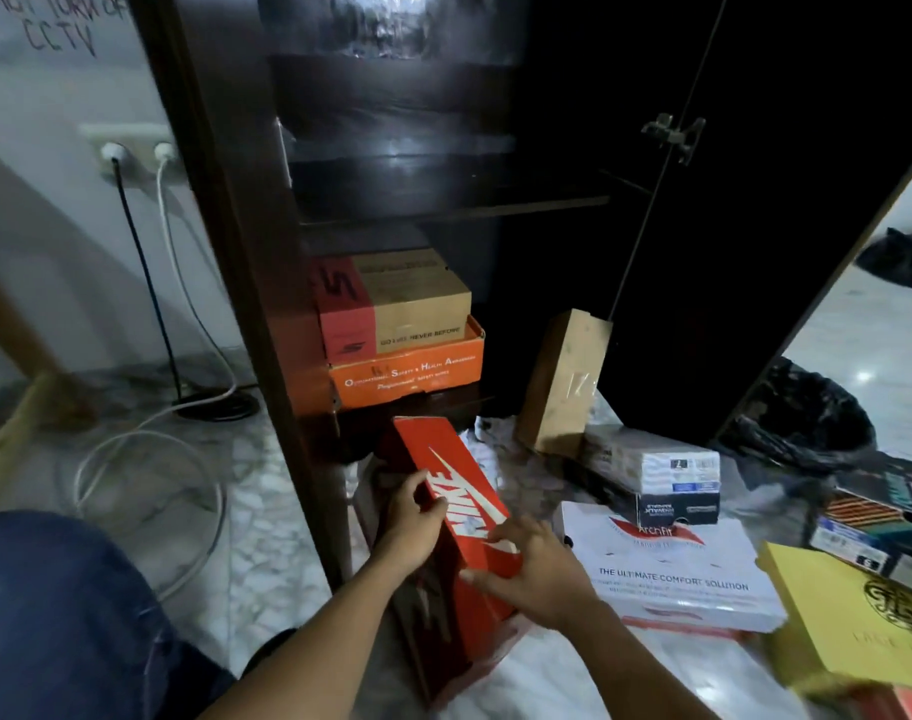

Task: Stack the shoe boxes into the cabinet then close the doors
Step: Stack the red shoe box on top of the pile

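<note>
Hands on tilted red Nike box [461, 517], left grip [411, 517] clasping its edge, right grip [534, 569] pinching its lid.

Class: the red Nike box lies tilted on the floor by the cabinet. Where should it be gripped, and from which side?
Grip the Nike box across its narrow width, one hand on each long side, as the left hand and right hand are placed. It is long and slim, lying lengthwise toward the cabinet.

Upper cabinet shelves [401, 127] dark, blurred; yellow box [848, 626] cut by right edge; wall writing [58, 18] cropped.
</note>
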Demonstrator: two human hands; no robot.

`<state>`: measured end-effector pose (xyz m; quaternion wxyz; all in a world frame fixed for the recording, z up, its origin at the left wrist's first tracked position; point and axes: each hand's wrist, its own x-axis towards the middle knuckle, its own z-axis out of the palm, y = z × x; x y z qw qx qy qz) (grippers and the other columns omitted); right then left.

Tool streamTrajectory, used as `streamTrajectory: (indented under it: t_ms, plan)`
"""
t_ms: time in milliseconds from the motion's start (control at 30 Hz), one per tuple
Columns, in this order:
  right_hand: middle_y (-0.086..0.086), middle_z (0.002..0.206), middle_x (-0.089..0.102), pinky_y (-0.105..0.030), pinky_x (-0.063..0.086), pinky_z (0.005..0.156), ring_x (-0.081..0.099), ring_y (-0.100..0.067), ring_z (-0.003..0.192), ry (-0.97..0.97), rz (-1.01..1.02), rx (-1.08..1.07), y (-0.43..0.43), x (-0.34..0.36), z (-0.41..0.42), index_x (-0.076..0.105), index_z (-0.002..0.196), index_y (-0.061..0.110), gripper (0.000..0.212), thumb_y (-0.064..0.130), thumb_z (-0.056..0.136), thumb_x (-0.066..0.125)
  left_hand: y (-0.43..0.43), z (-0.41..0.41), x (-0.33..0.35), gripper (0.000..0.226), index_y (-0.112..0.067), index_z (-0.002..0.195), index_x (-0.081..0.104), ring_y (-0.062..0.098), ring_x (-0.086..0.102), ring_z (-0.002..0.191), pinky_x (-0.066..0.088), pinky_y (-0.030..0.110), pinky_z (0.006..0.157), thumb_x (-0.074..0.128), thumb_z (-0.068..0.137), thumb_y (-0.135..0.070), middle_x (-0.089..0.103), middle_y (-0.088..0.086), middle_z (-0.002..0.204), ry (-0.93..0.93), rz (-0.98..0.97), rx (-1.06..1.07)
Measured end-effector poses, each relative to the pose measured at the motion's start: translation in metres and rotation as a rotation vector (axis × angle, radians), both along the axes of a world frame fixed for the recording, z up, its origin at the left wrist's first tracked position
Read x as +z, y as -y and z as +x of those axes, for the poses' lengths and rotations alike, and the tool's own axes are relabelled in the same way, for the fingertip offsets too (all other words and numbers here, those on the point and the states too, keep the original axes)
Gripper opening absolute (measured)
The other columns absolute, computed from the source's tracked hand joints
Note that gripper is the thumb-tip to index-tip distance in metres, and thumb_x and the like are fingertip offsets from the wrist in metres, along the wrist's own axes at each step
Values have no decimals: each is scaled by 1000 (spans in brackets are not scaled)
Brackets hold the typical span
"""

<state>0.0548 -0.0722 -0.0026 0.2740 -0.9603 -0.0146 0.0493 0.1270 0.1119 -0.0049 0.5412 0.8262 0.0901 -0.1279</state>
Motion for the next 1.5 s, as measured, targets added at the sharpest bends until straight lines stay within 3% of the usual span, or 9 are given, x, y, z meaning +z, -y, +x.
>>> streamTrajectory:
  t_ms: [200,433,533,633,700,833,1033,1233,1500]
  plan:
    - [7,135,45,-37,45,106,47,-13,124,-189,58,14,24,-19,21,42,144,37,104,80,53,72,15,24,-26,78,-25,151,38,20,36,143,31,28,113,78,85,-25,35,2,153,53,92,-156]
    - [2,129,60,-41,53,87,60,-27,114,-96,53,-152,46,-63,31,53,134,36,56,23,80,44,-2,53,-61,100,-26,155,27,26,37,141,37,39,114,83,74,-44,31,6,157,-88,397,-218]
    - [1,117,58,-44,52,81,54,-27,111,23,101,-373,37,-79,14,56,126,32,39,32,87,58,-2,61,-77,108,-31,153,28,30,26,147,32,49,117,80,64,-63,25,3,161,-114,475,-195]
    - [-3,119,55,-47,48,81,50,-29,108,171,71,-664,6,-95,-6,56,131,21,63,56,80,65,6,71,-87,120,-36,152,26,31,23,149,28,54,118,74,50,-80,19,2,163,-102,464,-180]
    - [-5,122,54,-50,44,85,50,-31,110,209,83,-808,-19,-99,-16,55,127,18,70,62,74,70,12,79,-81,118,-31,155,19,33,7,152,14,54,122,80,62,-68,5,3,166,-76,541,-217]
    - [-10,126,54,-56,43,93,49,-35,119,96,227,-1018,-57,-95,-27,51,131,17,94,74,61,75,17,109,-72,124,-23,159,5,30,-16,152,3,53,124,85,69,-51,-9,3,167,-45,620,-314]
    - [-4,154,34,-60,27,114,34,-32,142,-121,481,-1201,-87,-101,-30,21,151,28,123,85,54,71,-2,147,-76,151,-27,159,-2,34,-22,150,-5,61,119,91,45,-65,-14,5,166,-58,781,-323]
    - [3,158,33,-61,27,116,37,-29,143,-134,632,-1106,-87,-113,-22,12,153,36,135,101,42,56,-20,149,-87,159,-28,157,13,39,20,149,33,59,114,91,25,-70,17,11,162,-122,633,-181]
    - [5,157,35,-58,31,115,29,-22,144,185,632,-943,-74,-67,-1,12,157,33,129,78,55,77,-19,148,-50,125,-15,140,42,33,56,123,52,50,99,101,33,-43,55,11,136,-142,303,46]
